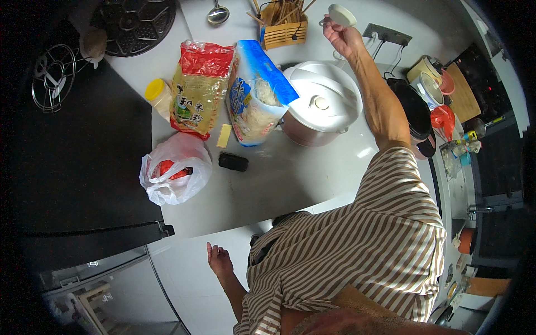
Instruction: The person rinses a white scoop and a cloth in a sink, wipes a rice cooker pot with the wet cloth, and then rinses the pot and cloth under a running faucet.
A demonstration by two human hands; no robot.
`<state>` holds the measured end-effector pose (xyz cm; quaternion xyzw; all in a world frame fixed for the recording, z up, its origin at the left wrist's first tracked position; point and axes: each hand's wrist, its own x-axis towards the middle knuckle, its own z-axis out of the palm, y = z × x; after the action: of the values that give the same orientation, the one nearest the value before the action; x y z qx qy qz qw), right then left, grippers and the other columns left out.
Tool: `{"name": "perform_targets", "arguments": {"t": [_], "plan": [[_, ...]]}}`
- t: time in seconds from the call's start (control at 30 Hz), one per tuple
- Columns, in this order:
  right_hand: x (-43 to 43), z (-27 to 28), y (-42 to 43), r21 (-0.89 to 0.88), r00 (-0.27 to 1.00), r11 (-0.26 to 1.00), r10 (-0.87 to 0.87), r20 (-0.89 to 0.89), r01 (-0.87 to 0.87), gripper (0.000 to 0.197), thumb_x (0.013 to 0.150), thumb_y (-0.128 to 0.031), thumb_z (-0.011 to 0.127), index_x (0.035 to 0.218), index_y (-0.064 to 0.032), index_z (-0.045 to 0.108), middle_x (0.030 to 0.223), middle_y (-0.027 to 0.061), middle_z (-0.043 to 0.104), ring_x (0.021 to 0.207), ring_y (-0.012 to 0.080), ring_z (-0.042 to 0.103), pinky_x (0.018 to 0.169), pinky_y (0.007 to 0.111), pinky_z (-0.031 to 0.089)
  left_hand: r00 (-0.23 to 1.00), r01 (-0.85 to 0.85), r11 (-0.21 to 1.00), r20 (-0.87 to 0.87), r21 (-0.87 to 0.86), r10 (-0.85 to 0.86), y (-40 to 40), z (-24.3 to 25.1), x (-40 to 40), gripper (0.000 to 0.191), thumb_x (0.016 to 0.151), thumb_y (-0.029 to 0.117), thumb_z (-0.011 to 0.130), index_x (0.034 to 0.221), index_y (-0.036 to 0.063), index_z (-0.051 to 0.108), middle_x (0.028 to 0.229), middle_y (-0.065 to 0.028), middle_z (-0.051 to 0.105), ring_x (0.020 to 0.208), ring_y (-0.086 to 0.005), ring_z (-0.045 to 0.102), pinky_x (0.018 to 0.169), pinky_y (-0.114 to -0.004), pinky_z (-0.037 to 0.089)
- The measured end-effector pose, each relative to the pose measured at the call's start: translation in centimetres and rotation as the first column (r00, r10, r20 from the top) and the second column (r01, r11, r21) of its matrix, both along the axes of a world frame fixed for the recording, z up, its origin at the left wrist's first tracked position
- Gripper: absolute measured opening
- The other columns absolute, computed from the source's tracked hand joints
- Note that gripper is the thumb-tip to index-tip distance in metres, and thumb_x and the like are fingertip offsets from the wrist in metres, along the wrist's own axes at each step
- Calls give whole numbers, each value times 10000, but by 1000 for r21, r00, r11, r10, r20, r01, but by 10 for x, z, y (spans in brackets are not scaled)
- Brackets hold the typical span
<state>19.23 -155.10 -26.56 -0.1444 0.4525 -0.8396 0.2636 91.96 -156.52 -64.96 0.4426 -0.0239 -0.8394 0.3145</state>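
Stretched toward the wall at the top, my right hand (340, 39) is at a small round white object (342, 15), perhaps a lid or a hook; whether the fingers grip it is unclear. Below that hand, a rice cooker (320, 100) with a white lid stands on the counter. Left of it are an open blue-and-white bag of rice noodles (255, 100) and a red-and-yellow noodle bag (201, 90). My left hand (220, 260) hangs off the counter's front edge, fingers partly curled, touching nothing visible.
A tied-looking white plastic bag (178, 169), a yellow-lidded jar (158, 94), a yellow card (224, 136) and a black object (233, 161) lie on the counter. A bamboo basket (284, 35) of chopsticks and a power strip (387, 34) are at the back. A black pot (414, 109) stands right.
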Motion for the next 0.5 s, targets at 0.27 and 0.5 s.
{"name": "perform_targets", "arguments": {"t": [0.27, 0.5], "plan": [[-68, 0, -8, 322, 962, 920, -151, -229, 221, 239, 977, -194, 525, 1075, 14, 588, 741, 13, 569, 643, 111, 534, 584, 220, 465, 992, 19, 999, 121, 28, -22, -6, -2, -1, 599, 908, -15, 523, 1451, 45, 277, 817, -36, 577, 698, -123, 552, 647, -263, 507], [-48, 18, -72, 409, 707, 696, -201, -678, 590, 183, 895, -222, 588, 774, -85, 577, 588, 14, 530, 459, 104, 469, 371, 243, 329, 998, -61, 998, -30, -16, 61, 5, 1, 5, 568, 911, -8, 528, 1430, 46, 304, 822, -42, 579, 688, -130, 570, 613, -252, 526]]}}
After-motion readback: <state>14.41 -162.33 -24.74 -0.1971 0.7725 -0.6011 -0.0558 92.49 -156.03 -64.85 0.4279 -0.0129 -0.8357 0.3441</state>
